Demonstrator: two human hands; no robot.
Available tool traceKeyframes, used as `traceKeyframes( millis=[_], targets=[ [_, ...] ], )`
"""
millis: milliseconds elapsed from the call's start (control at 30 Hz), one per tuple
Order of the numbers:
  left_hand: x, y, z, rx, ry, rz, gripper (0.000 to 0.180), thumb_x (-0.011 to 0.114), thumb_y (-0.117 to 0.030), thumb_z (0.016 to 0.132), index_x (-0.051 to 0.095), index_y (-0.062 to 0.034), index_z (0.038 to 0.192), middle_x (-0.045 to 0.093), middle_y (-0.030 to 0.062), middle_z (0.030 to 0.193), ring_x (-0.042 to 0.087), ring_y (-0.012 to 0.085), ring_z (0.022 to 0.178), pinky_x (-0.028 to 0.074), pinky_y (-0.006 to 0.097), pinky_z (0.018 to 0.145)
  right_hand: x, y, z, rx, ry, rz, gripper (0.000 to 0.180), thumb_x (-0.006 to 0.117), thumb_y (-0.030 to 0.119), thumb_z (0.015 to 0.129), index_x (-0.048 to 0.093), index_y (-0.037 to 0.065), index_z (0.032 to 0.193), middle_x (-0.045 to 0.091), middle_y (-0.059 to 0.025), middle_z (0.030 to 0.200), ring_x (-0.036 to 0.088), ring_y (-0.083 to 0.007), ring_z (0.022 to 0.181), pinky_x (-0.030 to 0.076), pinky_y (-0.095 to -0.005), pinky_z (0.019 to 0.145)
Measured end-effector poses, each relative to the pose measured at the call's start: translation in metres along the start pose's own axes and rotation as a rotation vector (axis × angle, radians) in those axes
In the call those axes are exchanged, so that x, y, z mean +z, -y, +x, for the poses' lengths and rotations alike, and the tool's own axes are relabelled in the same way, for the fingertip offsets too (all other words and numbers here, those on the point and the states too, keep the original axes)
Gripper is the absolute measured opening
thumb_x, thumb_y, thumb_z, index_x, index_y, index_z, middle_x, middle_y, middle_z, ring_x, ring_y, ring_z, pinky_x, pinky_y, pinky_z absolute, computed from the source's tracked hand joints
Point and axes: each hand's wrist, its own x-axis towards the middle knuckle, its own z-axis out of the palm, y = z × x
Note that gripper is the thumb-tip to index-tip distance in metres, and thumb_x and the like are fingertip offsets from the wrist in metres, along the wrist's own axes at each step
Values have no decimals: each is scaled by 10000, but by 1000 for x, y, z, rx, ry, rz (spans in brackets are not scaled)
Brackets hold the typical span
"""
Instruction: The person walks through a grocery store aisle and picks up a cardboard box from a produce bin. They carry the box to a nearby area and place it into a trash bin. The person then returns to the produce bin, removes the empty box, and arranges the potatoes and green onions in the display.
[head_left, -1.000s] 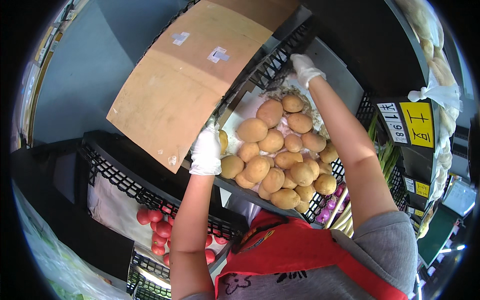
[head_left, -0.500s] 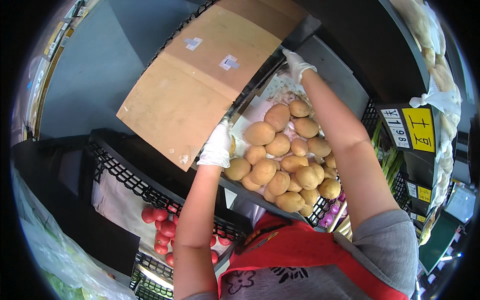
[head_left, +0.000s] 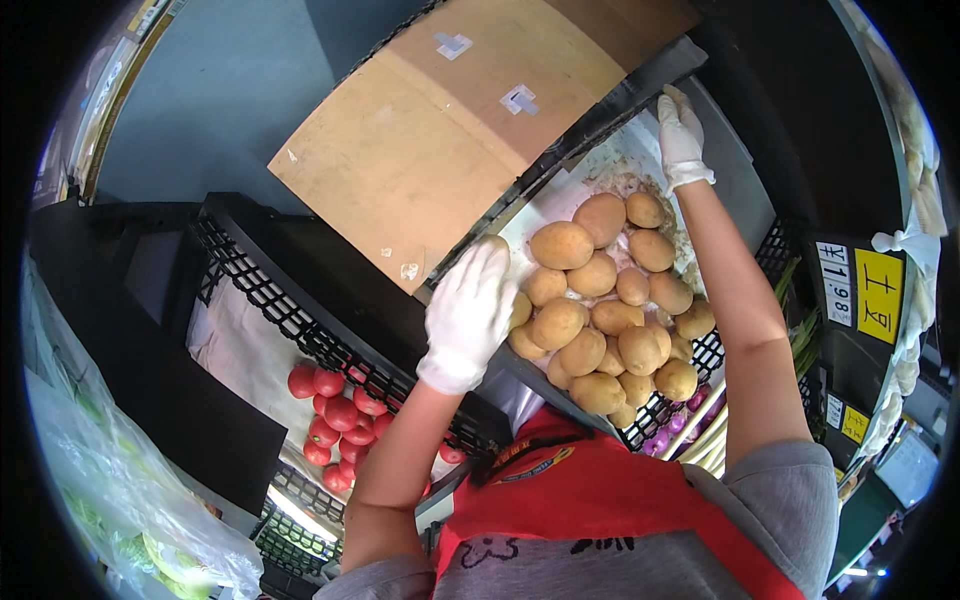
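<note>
our potatoes point(head_left: 617, 318) heap toward the near edge of the black crate point(head_left: 708, 352). our left hand point(head_left: 468, 318) is by its left edge, our right hand point(head_left: 681, 140) near its far edge, fingers extended; we cannot tell whether either grips anything. cardboard point(head_left: 400, 160) lies left.

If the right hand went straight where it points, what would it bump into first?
Probably the black rim just past the right hand, with the cardboard beyond. Depth is unclear; the fingers might even be touching the rim.
</note>
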Motion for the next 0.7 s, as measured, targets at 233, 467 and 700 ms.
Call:
traceKeyframes(
  millis=[233, 467, 700],
  targets=[
    [-31, 71, 3, -691, -594, -289, 749, 667, -265, 950, 262, 25, 1508, 377, 239, 1489, 426, 348, 1334, 361, 445, 1100, 10, 39, 8, 153, 119, 268, 470, 647, 120, 936, 525, -9, 1371, 640, -49, 1108, 599, -107, 969, 471, -231, 897],
    [-47, 155, 74, -668, -762, -519, 926, 713, -213, 912, 81, 5, 1554, 179, 266, 1586, 258, 381, 1458, 251, 455, 1179, 48, 57, 66, 797, 206, 288, 689, 676, 374, 883, 432, 66, 1450, 489, -201, 1398, 472, -331, 1235, 370, -421, 1039],
    [-46, 244, 99, -717, -866, -731, 542, 779, -153, 863, 517, -36, 1323, 536, 112, 1282, 495, 194, 1165, 394, 337, 1034, 68, 15, 106, 935, 198, 414, 923, 640, 340, 909, 85, 11, 1568, 69, -244, 1633, 129, -379, 1511, 155, -563, 1192]
  ],
)
